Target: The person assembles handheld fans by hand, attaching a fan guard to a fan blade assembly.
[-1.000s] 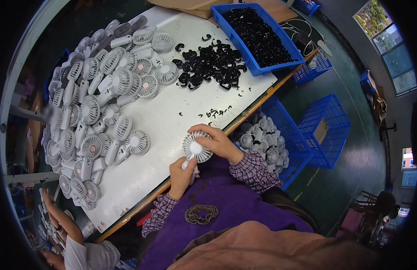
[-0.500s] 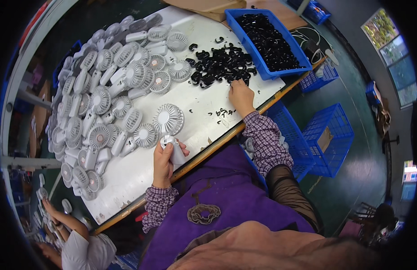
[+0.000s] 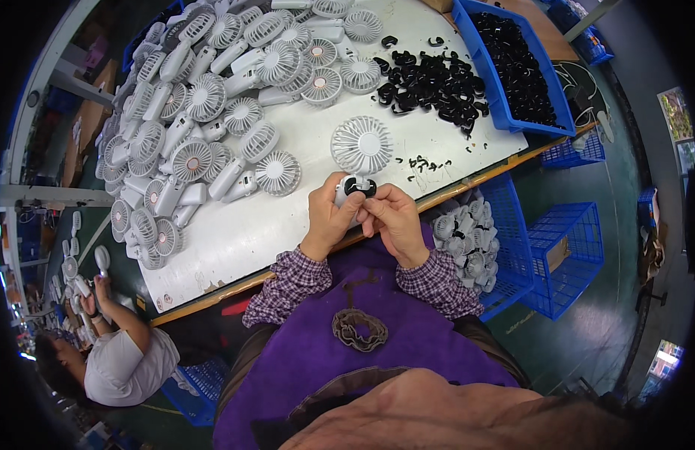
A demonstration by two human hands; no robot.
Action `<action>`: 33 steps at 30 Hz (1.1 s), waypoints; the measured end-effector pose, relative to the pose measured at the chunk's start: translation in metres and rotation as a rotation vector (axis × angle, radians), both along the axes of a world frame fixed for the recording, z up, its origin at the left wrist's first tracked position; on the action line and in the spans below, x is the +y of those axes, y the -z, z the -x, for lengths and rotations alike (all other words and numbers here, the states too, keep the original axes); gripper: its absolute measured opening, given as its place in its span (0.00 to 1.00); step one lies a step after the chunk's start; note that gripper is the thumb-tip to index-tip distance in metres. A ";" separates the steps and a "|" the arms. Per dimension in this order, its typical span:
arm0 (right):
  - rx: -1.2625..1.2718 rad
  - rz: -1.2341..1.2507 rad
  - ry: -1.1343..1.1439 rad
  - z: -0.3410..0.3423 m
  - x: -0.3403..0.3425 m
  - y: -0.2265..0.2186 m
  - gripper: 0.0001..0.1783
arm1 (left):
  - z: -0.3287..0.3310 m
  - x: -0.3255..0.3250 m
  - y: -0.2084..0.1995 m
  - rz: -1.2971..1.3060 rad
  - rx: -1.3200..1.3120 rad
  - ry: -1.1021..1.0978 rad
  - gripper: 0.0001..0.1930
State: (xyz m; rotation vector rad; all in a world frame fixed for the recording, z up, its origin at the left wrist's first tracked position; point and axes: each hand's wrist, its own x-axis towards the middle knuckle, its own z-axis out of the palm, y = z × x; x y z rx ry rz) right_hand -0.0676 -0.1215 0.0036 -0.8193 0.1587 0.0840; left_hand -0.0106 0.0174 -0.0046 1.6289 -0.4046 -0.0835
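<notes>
My left hand (image 3: pixel 329 214) is closed around the handle of a white handheld fan (image 3: pixel 362 145), whose round grille points away from me. A small black curved clip (image 3: pixel 360 187) sits across the fan at its neck. My right hand (image 3: pixel 397 223) pinches at the clip's right side, fingers close against the left thumb. Both hands are in front of my purple apron, at the table's near edge. Most of the handle is hidden by my fingers. Beyond the fan, many more black clips (image 3: pixel 437 84) lie in a loose pile on the white table (image 3: pixel 302 139).
A heap of white handheld fans (image 3: pixel 206 97) covers the table's left side. A blue bin (image 3: pixel 471 45) of black clips stands at the far right. Below the edge, a blue crate (image 3: pixel 509 251) holds several fans, beside another blue crate (image 3: pixel 563 259). A person (image 3: pixel 126 356) works at lower left.
My right hand has left the clip pile and come back to the fan, bringing a black clip to its neck. The fan has come upright between both hands. The whole view has shifted.
</notes>
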 end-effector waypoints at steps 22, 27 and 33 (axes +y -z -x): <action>-0.095 0.111 0.179 -0.035 -0.042 -0.014 0.24 | 0.020 -0.040 0.009 0.872 1.288 1.028 0.39; -0.014 0.257 0.195 -0.048 -0.049 -0.019 0.25 | 0.023 -0.016 -0.009 0.576 1.018 0.555 0.28; -0.123 -0.208 -0.150 -0.018 -0.024 0.005 0.34 | 0.026 -0.008 0.017 1.016 1.232 0.900 0.24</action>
